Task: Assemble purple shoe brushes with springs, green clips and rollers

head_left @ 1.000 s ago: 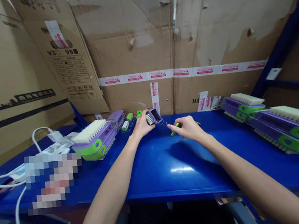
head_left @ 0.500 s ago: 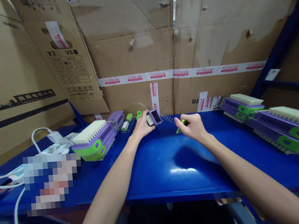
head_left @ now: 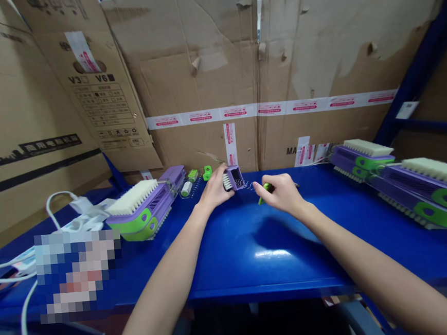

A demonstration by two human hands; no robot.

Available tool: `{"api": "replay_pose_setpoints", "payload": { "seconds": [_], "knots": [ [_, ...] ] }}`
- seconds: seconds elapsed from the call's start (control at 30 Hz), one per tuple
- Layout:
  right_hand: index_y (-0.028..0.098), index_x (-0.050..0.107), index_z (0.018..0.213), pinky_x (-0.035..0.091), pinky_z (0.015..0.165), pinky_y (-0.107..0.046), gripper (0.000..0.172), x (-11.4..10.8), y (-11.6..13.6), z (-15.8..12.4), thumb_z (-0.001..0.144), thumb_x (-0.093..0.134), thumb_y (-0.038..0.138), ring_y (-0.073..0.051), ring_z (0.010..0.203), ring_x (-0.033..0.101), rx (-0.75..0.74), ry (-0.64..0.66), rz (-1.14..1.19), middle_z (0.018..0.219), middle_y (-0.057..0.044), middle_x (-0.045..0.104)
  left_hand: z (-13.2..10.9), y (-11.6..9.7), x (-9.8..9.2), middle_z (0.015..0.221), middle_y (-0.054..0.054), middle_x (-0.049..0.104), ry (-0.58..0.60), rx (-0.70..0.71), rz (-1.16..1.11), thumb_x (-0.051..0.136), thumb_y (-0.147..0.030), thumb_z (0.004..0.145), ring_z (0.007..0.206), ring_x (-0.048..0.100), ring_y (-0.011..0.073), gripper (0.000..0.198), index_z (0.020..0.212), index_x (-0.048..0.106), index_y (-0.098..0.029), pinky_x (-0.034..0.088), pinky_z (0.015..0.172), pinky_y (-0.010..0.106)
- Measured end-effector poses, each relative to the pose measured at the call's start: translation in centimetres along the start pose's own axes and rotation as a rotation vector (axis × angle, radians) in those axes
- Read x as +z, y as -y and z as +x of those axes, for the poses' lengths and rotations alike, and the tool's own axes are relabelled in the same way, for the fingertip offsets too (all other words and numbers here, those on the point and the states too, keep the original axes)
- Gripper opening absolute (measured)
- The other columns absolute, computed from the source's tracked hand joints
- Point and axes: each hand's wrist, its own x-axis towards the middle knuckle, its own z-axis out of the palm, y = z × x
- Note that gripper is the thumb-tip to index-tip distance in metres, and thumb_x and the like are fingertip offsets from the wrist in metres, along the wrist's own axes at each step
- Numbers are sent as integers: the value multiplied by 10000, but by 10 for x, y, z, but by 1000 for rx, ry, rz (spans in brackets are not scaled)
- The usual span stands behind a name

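My left hand (head_left: 215,190) is closed around a purple brush body (head_left: 235,178) with white bristles, its hollow end facing right. A thin coiled metal spring (head_left: 247,184) stretches between that opening and my right hand (head_left: 283,193); its left end lies inside the opening. Pinched in my right fingers is a small green plastic piece (head_left: 262,197), mostly covered by them. Just behind my left hand, a green clip with holes (head_left: 207,173) lies on the table. Left of it are small green-and-white blocks (head_left: 187,189) and more springs (head_left: 197,183).
Purple-green brushes (head_left: 139,210) stand at the left, with several more brushes (head_left: 438,189) at the right of the blue table (head_left: 231,260). A power strip with white cables (head_left: 82,220) lies far left. Cardboard sheets (head_left: 201,81) wall the back.
My right hand has moved left with the green piece, bringing it closer to the brush body. The spring's left end now reaches into the opening. My left hand has uncovered the green clip.
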Motion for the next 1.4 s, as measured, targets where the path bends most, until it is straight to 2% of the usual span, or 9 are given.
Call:
{"api": "replay_pose_setpoints", "payload": {
  "seconds": [0.13, 0.27, 0.37, 0.6, 0.8, 1.03, 1.23, 1.4],
  "knots": [
    [210, 428, 558, 282, 503, -242, 375, 12, -4, 0, 827, 502, 462, -130, 465, 480, 81, 28, -62, 496, -9, 536, 0, -11, 5, 1346, 162, 473, 53, 162, 0, 639, -157, 648, 1289, 427, 268, 661, 1258, 382, -149, 368, 1069, 423],
    [218, 458, 641, 299, 503, -240, 314, 19, -7, -1, 806, 541, 472, -161, 516, 542, 178, 50, -79, 564, -17, 586, 1, -27, 14, 1355, 171, 459, 71, 194, -25, 638, -164, 650, 1284, 431, 274, 678, 1271, 364, -156, 387, 1059, 436],
    [220, 480, 715, 302, 495, -239, 294, 20, -9, -1, 781, 573, 491, -167, 519, 545, 231, 19, -73, 596, -17, 599, 1, -35, 19, 1383, 184, 428, 83, 216, -41, 631, -150, 644, 1313, 398, 278, 706, 1289, 343, -150, 379, 1072, 440],
    [205, 505, 903, 312, 490, -238, 360, 22, -8, -1, 780, 561, 539, -156, 483, 512, 253, -90, -42, 589, 4, 569, 1, -37, 18, 1390, 175, 426, 86, 181, -72, 644, -171, 643, 1308, 405, 289, 738, 1311, 330, -160, 381, 1067, 460],
    [171, 508, 1041, 354, 521, -247, 457, 23, -9, -1, 780, 575, 541, -162, 540, 531, 209, -85, 17, 615, 13, 538, 3, -36, 15, 1314, 144, 510, 60, 71, -140, 670, -200, 627, 1193, 522, 269, 728, 1290, 370, -164, 446, 989, 390],
    [154, 467, 1229, 421, 568, -262, 530, 23, -13, -3, 792, 610, 417, -163, 626, 569, 39, 70, 82, 755, -26, 595, 4, -30, 7, 1128, 60, 624, 71, -54, -270, 732, -280, 612, 948, 634, 205, 736, 1259, 389, -206, 492, 839, 310],
    [219, 410, 1338, 473, 671, -304, 632, 18, -15, -3, 761, 660, 281, -198, 785, 618, -93, 263, -21, 1000, -74, 623, 4, -25, 3, 1105, 37, 630, 106, -20, -288, 702, -179, 600, 897, 632, 173, 711, 1246, 408, -212, 488, 791, 269],
    [196, 345, 1403, 466, 737, -332, 728, 12, -15, -1, 751, 666, 235, -236, 855, 627, -114, 345, -162, 1031, -92, 628, 4, -26, 1, 1104, 52, 632, 129, 3, -265, 675, -150, 599, 898, 635, 182, 684, 1233, 423, -201, 490, 806, 281]
  ]
}}
